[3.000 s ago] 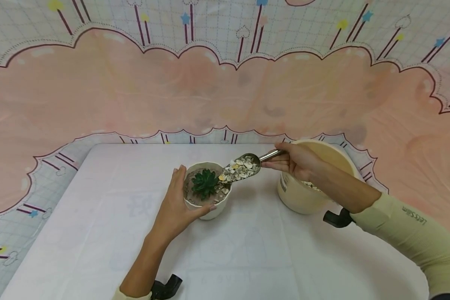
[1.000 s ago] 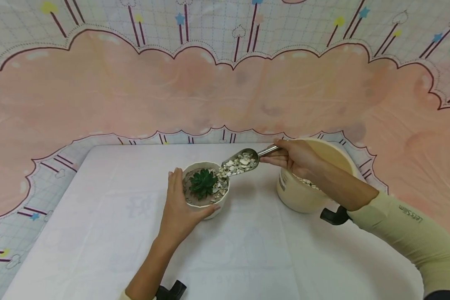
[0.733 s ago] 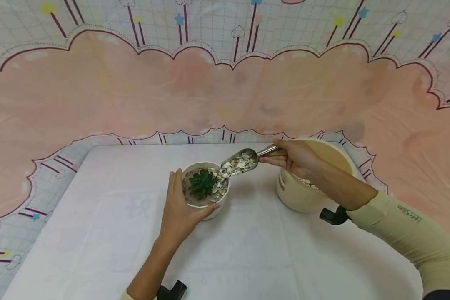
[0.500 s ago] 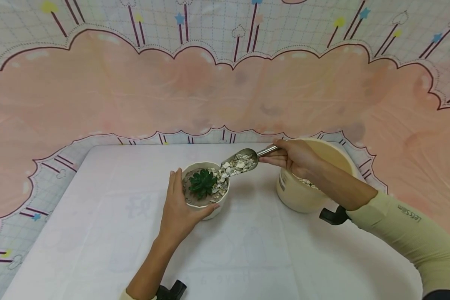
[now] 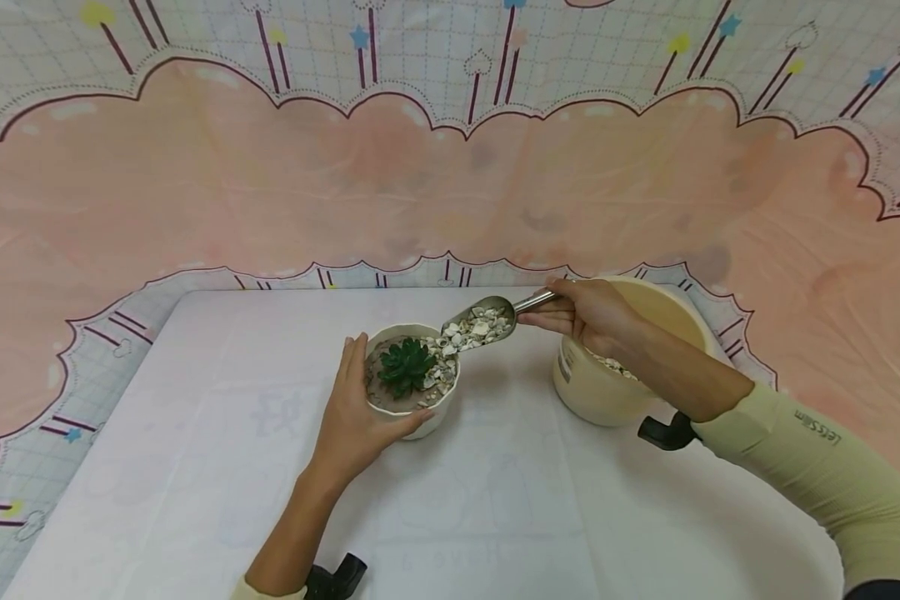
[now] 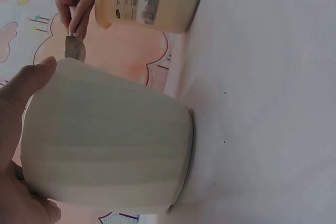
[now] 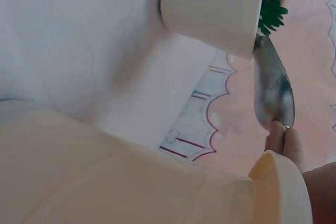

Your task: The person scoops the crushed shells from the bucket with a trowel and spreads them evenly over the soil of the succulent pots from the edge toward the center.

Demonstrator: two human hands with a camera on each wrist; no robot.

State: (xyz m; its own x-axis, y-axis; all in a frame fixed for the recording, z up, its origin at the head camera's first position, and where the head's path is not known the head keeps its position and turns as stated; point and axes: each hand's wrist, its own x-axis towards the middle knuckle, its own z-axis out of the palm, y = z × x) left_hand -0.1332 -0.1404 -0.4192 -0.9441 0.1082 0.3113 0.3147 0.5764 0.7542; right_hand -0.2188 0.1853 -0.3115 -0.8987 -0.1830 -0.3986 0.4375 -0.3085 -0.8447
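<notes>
My left hand (image 5: 352,425) holds a white flowerpot (image 5: 441,412) by its side, thumb at the front near the rim and fingers on the left. In the left wrist view the pot's faceted wall (image 6: 110,135) stands upright on the table. A green succulent (image 5: 407,367) sits in grey-brown soil, with pale stone chips (image 5: 442,371) along its right side. My right hand (image 5: 600,317) grips the handle of a metal scoop (image 5: 532,303). Its tip lies at the pot's right rim, and more chips (image 5: 478,328) fill its bowl. The right wrist view shows the scoop's underside (image 7: 274,87).
Right of the pot stands a cream bucket (image 5: 592,392) with more chips inside, partly hidden beneath my right forearm. A white cloth (image 5: 495,508) covers the table. Behind it hangs a patterned pink backdrop (image 5: 307,183).
Over three seconds stone chips have spread from the scoop over the soil's right side, up against the succulent. In the last second scoop and pot stay nearly still; my left hand shifts slightly.
</notes>
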